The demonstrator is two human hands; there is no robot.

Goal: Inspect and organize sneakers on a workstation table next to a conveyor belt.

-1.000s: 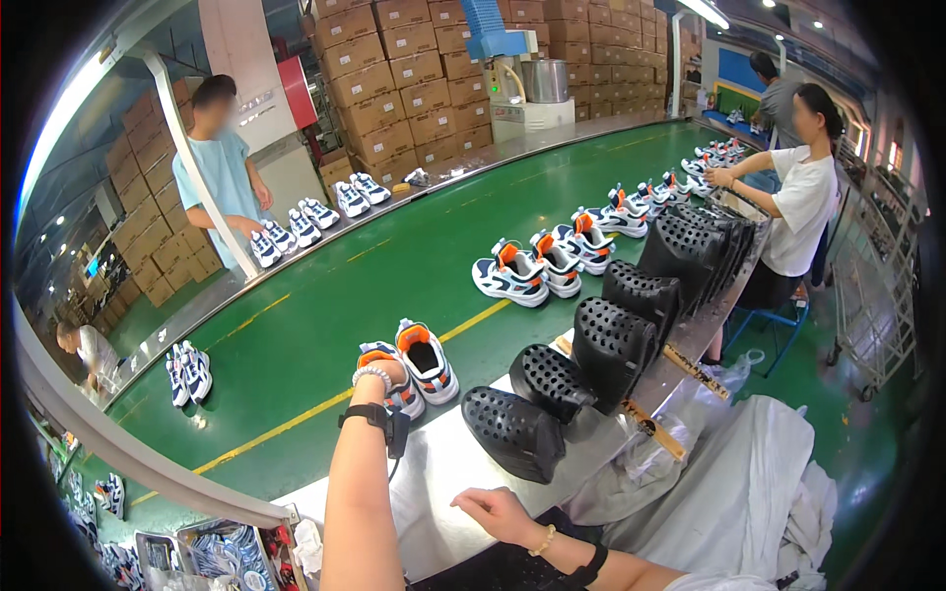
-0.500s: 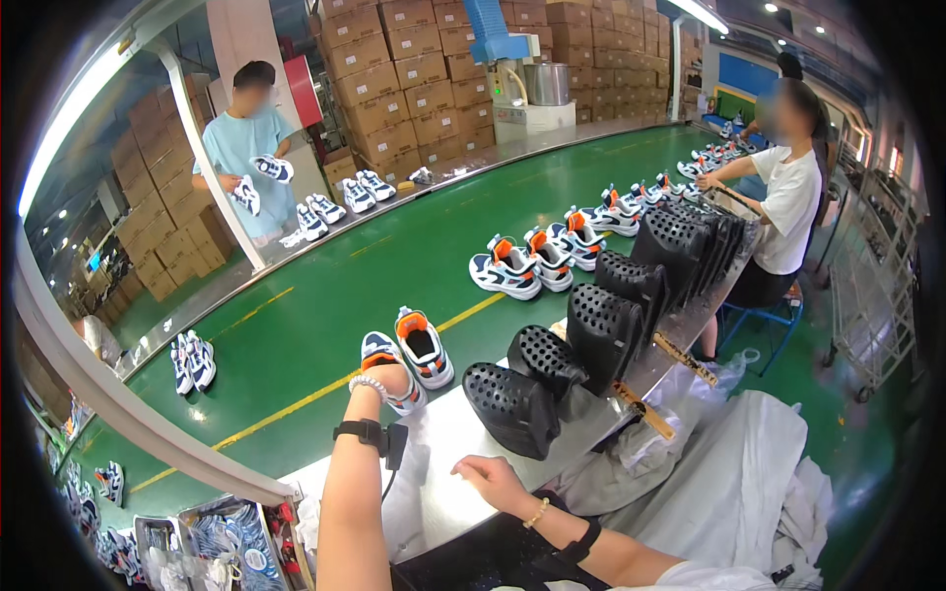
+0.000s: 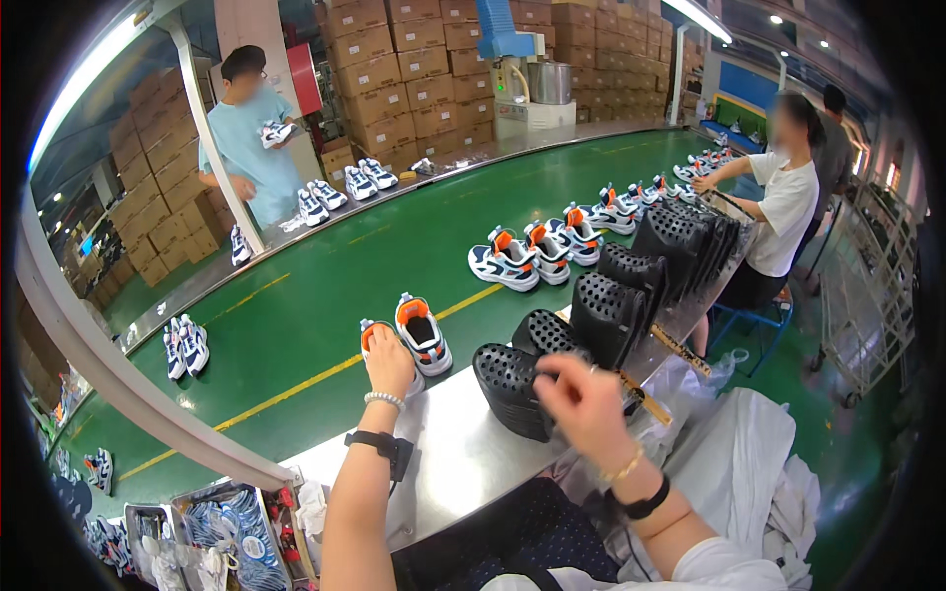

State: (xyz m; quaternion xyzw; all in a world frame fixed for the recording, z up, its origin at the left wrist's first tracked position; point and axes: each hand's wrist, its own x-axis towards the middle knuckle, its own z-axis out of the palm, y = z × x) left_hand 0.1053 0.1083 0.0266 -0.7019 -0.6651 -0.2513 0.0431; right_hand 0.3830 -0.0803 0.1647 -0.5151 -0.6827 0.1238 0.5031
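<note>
My left hand [image 3: 391, 362] reaches over the white-and-navy sneaker [image 3: 371, 329] with orange lining, its fingers closed over the opening. Its matching sneaker [image 3: 424, 337] stands just to the right on the green belt, upright and apart from my hand. My right hand [image 3: 589, 402], blurred, is raised beside the nearest black perforated clog-shaped piece [image 3: 507, 389]. Its fingers look curled, but I cannot tell whether they touch the piece or hold anything. More black perforated pieces [image 3: 603, 310] stand in a row behind, along the metal table edge.
Several sneakers [image 3: 505, 258] line the green belt [image 3: 325, 286]. A white post [image 3: 108, 364] curves past on the left, above trays of small parts [image 3: 232, 537]. Co-workers stand across the belt [image 3: 251, 148] and at right [image 3: 783, 197]. Grey cloth [image 3: 724, 463] hangs beside the table [image 3: 443, 453].
My right hand has risen and moved right, from above the metal table to the black pieces. My left hand's fingers now show on the sneaker. The co-worker across has set one sneaker down.
</note>
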